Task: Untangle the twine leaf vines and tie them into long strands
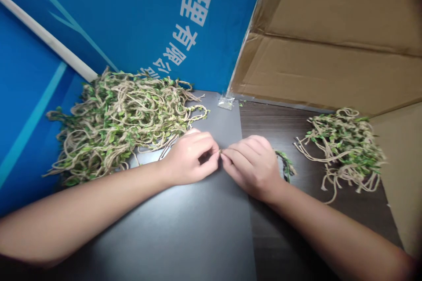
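Note:
My left hand (193,156) and my right hand (252,164) meet fingertip to fingertip above the grey surface. Both pinch a small bit of beige twine (220,152), mostly hidden by the fingers. From behind my right hand a short leafy twine piece (287,164) sticks out over the dark wood. A large tangled pile of twine with green leaves (132,118) lies just beyond my left hand. To the right of my right hand is a smaller pile of leafy twine (346,149), with loose cord ends spread out.
The grey sheet (165,232) covers the left part of the dark wooden table (273,246). A small clear plastic packet (226,102) lies at the back. Behind stand a blue panel with white characters (138,17) and a brown cardboard wall (329,70). A white pole (49,37) leans at left.

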The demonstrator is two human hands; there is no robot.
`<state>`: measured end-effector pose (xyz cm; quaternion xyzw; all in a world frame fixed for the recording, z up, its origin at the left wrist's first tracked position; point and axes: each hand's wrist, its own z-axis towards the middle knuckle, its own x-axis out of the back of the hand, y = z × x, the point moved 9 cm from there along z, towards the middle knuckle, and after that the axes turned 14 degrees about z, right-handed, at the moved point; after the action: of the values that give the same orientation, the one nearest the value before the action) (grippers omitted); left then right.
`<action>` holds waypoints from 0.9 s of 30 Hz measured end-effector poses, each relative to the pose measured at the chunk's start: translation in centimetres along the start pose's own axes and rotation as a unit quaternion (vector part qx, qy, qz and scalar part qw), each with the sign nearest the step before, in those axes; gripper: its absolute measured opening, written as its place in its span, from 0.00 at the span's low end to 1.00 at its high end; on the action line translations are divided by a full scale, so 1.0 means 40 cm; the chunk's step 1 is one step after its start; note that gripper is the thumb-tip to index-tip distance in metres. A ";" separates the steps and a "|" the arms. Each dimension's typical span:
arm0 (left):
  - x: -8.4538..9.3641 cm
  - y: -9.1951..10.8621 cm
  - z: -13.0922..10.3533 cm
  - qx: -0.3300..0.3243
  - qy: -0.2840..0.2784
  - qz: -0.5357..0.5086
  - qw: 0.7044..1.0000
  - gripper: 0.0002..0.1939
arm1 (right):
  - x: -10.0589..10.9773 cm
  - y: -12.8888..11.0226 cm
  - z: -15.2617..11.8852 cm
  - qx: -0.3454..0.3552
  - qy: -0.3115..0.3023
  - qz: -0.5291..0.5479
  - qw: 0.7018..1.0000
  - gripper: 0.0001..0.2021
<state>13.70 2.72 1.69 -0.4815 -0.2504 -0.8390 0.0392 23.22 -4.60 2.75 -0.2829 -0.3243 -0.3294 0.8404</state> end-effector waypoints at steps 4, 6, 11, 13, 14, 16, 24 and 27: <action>-0.002 -0.001 0.001 0.009 -0.004 0.007 1.000 0.07 | -0.004 0.007 -0.004 -0.016 0.007 0.011 1.000 0.04; 0.000 -0.006 0.001 0.018 0.002 0.001 1.000 0.06 | 0.000 0.018 -0.007 -0.036 0.027 0.040 0.998 0.05; 0.004 -0.015 0.001 0.029 0.017 -0.012 0.999 0.05 | 0.003 0.054 -0.013 -0.101 0.060 0.108 0.987 0.06; 0.002 -0.014 0.001 0.027 0.013 -0.011 0.999 0.05 | -0.001 0.057 -0.014 -0.108 0.049 0.105 0.987 0.05; 0.001 -0.013 0.000 0.025 0.009 -0.009 1.000 0.05 | -0.001 0.055 -0.014 -0.105 0.046 0.098 0.989 0.05; -0.003 -0.012 -0.001 0.023 0.002 -0.006 1.000 0.05 | -0.001 0.047 -0.013 -0.087 0.038 0.079 0.992 0.07; -0.007 -0.026 0.001 0.041 0.006 -0.016 0.999 0.04 | -0.009 0.047 -0.014 -0.087 0.025 0.057 0.994 0.03; -0.004 -0.030 0.000 0.050 0.007 -0.021 0.998 0.04 | -0.007 0.064 -0.018 -0.125 0.043 0.085 0.988 0.01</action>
<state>13.42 3.72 1.08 -0.4676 -0.3024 -0.8293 0.0472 25.22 -3.38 1.43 -0.3977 -0.2193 -0.3065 0.8365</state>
